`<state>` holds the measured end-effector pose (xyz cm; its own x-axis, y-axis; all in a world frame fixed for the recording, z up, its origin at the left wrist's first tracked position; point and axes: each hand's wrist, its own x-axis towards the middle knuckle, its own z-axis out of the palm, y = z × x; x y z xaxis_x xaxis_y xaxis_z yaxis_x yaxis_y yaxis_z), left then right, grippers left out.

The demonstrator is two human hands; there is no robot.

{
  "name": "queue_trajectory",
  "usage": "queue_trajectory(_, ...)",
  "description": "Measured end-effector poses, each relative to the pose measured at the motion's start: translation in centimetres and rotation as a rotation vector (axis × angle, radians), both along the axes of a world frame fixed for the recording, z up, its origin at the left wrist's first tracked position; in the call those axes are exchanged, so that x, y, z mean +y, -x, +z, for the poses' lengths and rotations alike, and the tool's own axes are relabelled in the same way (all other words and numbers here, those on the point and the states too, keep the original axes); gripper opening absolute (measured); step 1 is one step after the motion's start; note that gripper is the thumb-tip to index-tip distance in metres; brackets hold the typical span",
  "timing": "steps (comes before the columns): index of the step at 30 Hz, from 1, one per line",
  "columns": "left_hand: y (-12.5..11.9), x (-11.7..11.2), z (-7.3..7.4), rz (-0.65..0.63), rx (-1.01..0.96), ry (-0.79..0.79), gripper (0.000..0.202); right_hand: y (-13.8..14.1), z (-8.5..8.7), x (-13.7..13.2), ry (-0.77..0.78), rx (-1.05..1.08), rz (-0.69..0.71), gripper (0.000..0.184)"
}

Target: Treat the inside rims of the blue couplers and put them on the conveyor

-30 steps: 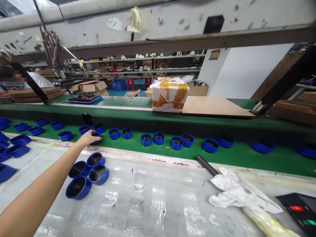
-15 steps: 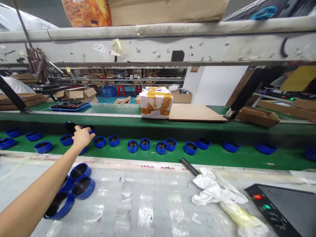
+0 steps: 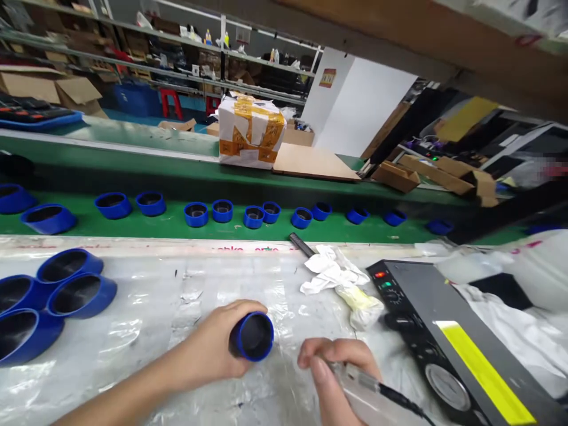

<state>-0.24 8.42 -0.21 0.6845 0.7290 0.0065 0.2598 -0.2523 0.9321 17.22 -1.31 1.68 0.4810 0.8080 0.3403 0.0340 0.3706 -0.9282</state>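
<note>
My left hand (image 3: 212,348) is wrapped round a blue ring-shaped part (image 3: 251,336) with a black inside, held on its side just above the plastic-covered worktable (image 3: 146,337). My right hand (image 3: 333,371) is closed on a pale pen-like tool (image 3: 361,387) with a black cable running off to the right; its tip points toward the blue part. Three more blue parts (image 3: 53,293) lie grouped at the table's left. A row of blue parts (image 3: 222,210) sits on the green conveyor belt (image 3: 110,228) behind the table.
A black control unit (image 3: 444,337) with red and green lights, knobs and a yellow strip lies at the right. White crumpled cloths (image 3: 335,275) and a black stick (image 3: 300,244) lie mid-table. A taped box (image 3: 249,129) and brown board (image 3: 310,161) rest on the far bench.
My left hand has come back from the conveyor with a blue part and now holds it near me. My right hand has come into view with the tool. The view dropped and turned right.
</note>
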Motion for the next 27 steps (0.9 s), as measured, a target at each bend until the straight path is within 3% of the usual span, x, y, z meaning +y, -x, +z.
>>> queue_trajectory(4, 0.7, 0.8, 0.2, -0.062, -0.034, -0.003, 0.067, 0.0, 0.5, 1.4, -0.066, -0.105, 0.163, 0.010)
queue_trajectory(8, 0.8, 0.8, 0.2, -0.097, -0.061, 0.011, 0.070, 0.1, 0.5, 2.2, -0.070, -0.087, 0.192, 0.011)
queue_trajectory(22, 0.8, 0.7, 0.2, -0.116, -0.080, -0.008, 0.067, 0.1, -0.1, 1.9, -0.069, -0.178, 0.108, 0.012)
queue_trajectory(27, 0.9, 0.8, 0.2, -0.125, -0.060, -0.002, 0.067, 0.0, -0.1, 1.4, -0.001, -0.189, 0.074, 0.013)
